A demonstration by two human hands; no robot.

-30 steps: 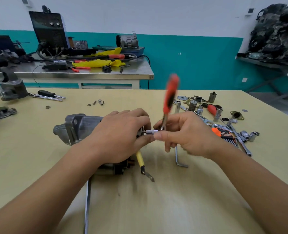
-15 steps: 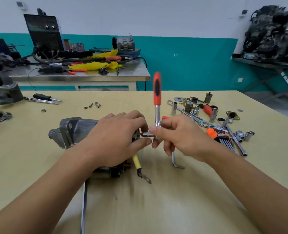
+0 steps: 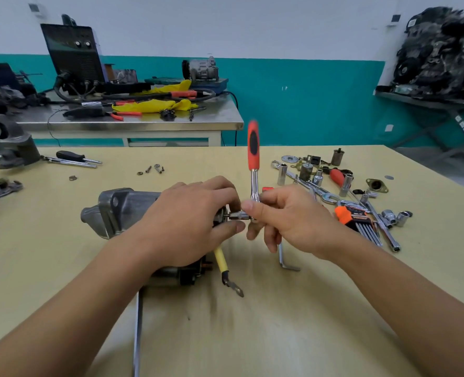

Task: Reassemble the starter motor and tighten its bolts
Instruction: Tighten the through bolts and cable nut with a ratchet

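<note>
ratchet (image 3: 253, 148) handle now vertical, was leaning right 1 s ago. right hand (image 3: 293, 221) fingers pinch its head, socket (image 3: 237, 214) against starter motor (image 3: 122, 208). left hand (image 3: 190, 227) still clamps the motor.

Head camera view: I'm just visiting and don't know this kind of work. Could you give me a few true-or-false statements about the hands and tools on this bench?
1. The red-handled steel ratchet wrench stands with its handle pointing up. True.
2. The right hand holds the wrench by its red grip. False: it pinches the steel head at the bottom, and the grip is free.
3. The left hand grips the grey metal starter motor. True.
4. The orange holder of steel hex keys lies to the left of the motor. False: it lies to the right, among loose sockets.
</note>
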